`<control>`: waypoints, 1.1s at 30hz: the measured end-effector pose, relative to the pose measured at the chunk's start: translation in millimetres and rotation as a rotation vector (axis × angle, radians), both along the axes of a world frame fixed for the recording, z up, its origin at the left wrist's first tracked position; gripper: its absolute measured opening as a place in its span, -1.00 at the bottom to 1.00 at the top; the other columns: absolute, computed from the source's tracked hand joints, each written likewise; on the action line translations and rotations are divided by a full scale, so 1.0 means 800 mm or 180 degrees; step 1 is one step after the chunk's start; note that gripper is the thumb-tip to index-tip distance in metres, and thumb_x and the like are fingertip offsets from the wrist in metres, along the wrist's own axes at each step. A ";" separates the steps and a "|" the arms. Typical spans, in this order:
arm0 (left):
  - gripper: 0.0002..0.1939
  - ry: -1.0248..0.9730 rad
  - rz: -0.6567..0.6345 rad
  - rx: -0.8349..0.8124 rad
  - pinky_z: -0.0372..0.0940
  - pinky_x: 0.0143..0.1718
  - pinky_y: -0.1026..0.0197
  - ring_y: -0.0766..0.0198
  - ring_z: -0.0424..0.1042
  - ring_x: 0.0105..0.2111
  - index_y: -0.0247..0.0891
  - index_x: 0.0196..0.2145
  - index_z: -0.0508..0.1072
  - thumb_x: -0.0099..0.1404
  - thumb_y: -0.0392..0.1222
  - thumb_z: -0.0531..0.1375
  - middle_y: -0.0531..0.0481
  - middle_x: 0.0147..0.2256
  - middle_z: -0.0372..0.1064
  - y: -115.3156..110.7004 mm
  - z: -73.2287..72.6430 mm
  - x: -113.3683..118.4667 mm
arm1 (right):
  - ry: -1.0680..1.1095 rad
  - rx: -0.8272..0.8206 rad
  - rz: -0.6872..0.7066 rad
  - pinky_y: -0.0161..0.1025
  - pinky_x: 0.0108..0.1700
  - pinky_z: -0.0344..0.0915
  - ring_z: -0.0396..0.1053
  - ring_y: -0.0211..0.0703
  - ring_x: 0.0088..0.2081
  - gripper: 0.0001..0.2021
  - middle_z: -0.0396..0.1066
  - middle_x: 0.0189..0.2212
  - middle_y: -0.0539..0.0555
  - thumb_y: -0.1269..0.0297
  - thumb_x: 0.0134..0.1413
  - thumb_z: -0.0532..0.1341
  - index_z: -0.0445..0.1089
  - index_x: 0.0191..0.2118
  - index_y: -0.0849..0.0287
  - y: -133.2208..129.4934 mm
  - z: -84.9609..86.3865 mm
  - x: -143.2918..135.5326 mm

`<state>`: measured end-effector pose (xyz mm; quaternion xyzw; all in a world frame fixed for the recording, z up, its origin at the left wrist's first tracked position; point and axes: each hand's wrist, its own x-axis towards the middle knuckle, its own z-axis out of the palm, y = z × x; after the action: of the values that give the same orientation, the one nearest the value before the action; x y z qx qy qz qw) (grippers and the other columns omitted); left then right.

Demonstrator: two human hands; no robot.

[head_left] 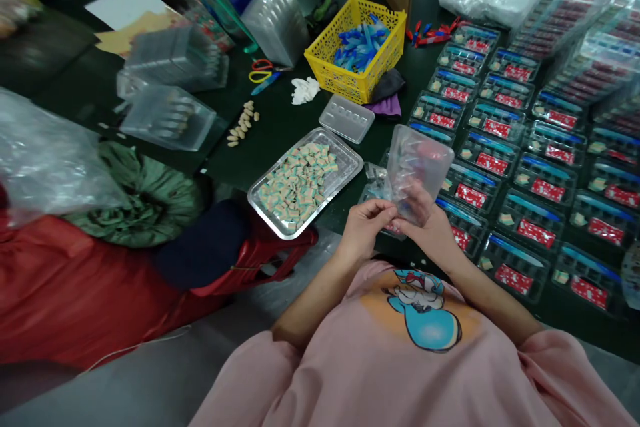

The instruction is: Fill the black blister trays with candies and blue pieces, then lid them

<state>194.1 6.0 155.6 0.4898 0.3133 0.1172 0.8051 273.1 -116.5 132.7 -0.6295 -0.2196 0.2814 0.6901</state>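
Observation:
My right hand (429,217) is closed on a clear plastic blister tray (425,153), which stands tilted up above the table, with fingers showing through it. The fingers of my left hand (367,223) pinch the tray's lower left corner, close to my right thumb. Behind my left fingers lies some clear plastic packaging (376,177), partly hidden. To the left is a metal tray (256,195) holding many small striped blocks (300,180), perhaps erasers. Another clear blister tray (347,118) lies flat just beyond it.
Filled blister packs (533,187) cover the right side in rows, with stacks (600,67) behind. A yellow basket (320,63) holds blue pen-like sticks (361,43). Scissors (261,71), peanuts (243,123) and stacked clear trays (175,57) lie leftward. A red stool (250,260) stands below.

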 end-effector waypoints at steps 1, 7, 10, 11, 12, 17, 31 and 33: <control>-0.75 -0.0018 -0.0013 -0.0046 0.30 -0.50 0.30 0.33 0.39 -0.59 -0.29 -0.50 0.55 -0.06 -0.10 0.48 0.03 -0.59 0.43 0.000 0.001 -0.001 | -0.0006 0.0012 0.0019 -0.07 0.25 0.26 0.33 -0.02 0.18 -0.26 0.33 0.20 0.05 0.22 -0.08 0.43 0.24 0.25 -0.02 0.000 0.002 0.000; -0.77 -0.0316 0.0373 0.0041 0.27 -0.46 0.32 0.36 0.39 -0.52 -0.26 -0.49 0.51 0.01 -0.11 0.45 0.02 -0.49 0.46 0.011 0.008 0.001 | 0.0303 0.0099 -0.0189 -0.03 0.00 0.48 0.41 0.02 0.10 -0.57 0.42 0.11 0.02 0.08 0.14 0.26 0.39 0.13 -0.04 -0.010 0.008 0.020; -0.80 -0.0482 0.0802 0.0132 0.24 -0.44 0.36 0.39 0.41 -0.45 -0.26 -0.50 0.46 0.03 -0.18 0.42 -0.02 -0.27 0.52 0.027 0.004 0.012 | 0.0298 0.0265 -0.0813 -0.06 -0.08 0.51 0.45 -0.02 0.03 -0.61 0.47 0.04 0.00 0.08 0.13 0.28 0.41 0.08 -0.08 -0.026 0.009 0.046; -0.80 -0.0509 0.0895 0.0100 0.24 -0.44 0.37 0.41 0.40 -0.46 -0.26 -0.51 0.44 0.04 -0.20 0.40 -0.03 -0.24 0.53 0.032 0.000 0.018 | 0.0258 0.0314 -0.1037 -0.06 -0.08 0.50 0.46 -0.04 0.01 -0.61 0.48 0.02 -0.01 0.09 0.12 0.29 0.41 0.08 -0.09 -0.033 0.009 0.055; -0.81 -0.0521 0.0965 0.0038 0.22 -0.45 0.37 0.43 0.38 -0.47 -0.26 -0.52 0.42 0.05 -0.22 0.39 -0.03 -0.24 0.53 0.037 -0.004 0.024 | 0.0212 0.0342 -0.1227 -0.07 -0.07 0.50 0.47 -0.06 -0.01 -0.60 0.48 0.01 0.00 0.10 0.11 0.30 0.40 0.09 -0.10 -0.040 0.010 0.064; -0.82 -0.0392 0.1201 -0.0501 0.22 -0.41 0.40 0.46 0.38 -0.47 -0.25 -0.49 0.34 0.08 -0.29 0.32 -0.01 -0.26 0.53 0.035 -0.038 0.062 | -0.0003 0.0299 -0.1716 -0.08 -0.07 0.48 0.45 -0.06 0.02 -0.58 0.43 0.07 0.01 0.08 0.08 0.31 0.40 0.08 -0.10 -0.070 0.016 0.089; -0.86 0.0176 0.1209 -0.1215 0.31 -0.24 0.38 0.46 0.44 -0.42 -0.26 -0.45 0.33 0.16 -0.39 0.24 0.09 -0.47 0.40 -0.009 -0.093 0.104 | 0.0249 0.0298 -0.1698 -0.11 -0.10 0.49 0.48 -0.09 -0.05 -0.58 0.50 -0.05 0.04 0.08 0.09 0.31 0.38 0.09 -0.06 -0.080 -0.001 0.087; -0.86 0.0205 0.1199 -0.1305 0.33 -0.17 0.35 0.43 0.47 -0.38 -0.26 -0.42 0.35 0.15 -0.42 0.24 0.06 -0.44 0.42 -0.010 -0.089 0.101 | 0.0294 0.0333 -0.1695 -0.12 -0.09 0.49 0.48 -0.10 -0.05 -0.58 0.50 -0.05 0.04 0.08 0.08 0.32 0.39 0.08 -0.06 -0.081 0.000 0.089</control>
<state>275.1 -1.8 84.5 0.2533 0.4413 0.1833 0.8411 344.2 -181.7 132.4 -0.6151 -0.0289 0.1067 0.7807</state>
